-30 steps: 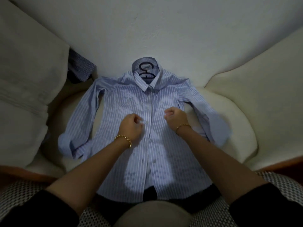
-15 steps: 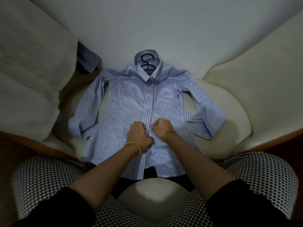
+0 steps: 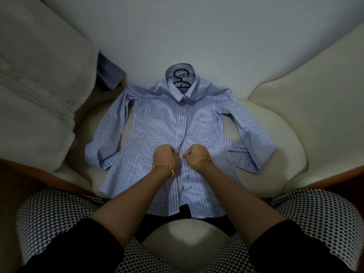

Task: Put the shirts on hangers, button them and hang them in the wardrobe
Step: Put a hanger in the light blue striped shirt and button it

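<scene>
I see one shirt point(image 3: 157, 123), pale blue with white stripes, lying face up and spread flat on the cream seat cushion point(image 3: 279, 134), both sleeves out to the sides. One black hanger point(image 3: 180, 79) sits inside it, its hook showing in the open collar. Two hands work at the middle of the front placket. The left hand point(image 3: 165, 161) has its fingers curled tight on the left front edge, and the right hand point(image 3: 197, 158) pinches the facing edge, the knuckles nearly touching. I count two gold bracelets, one on the left wrist point(image 3: 163, 168) and one on the right wrist point(image 3: 203, 160). One dark checked garment point(image 3: 109, 73) lies tucked behind the large pillow point(image 3: 39, 91) at the left.
</scene>
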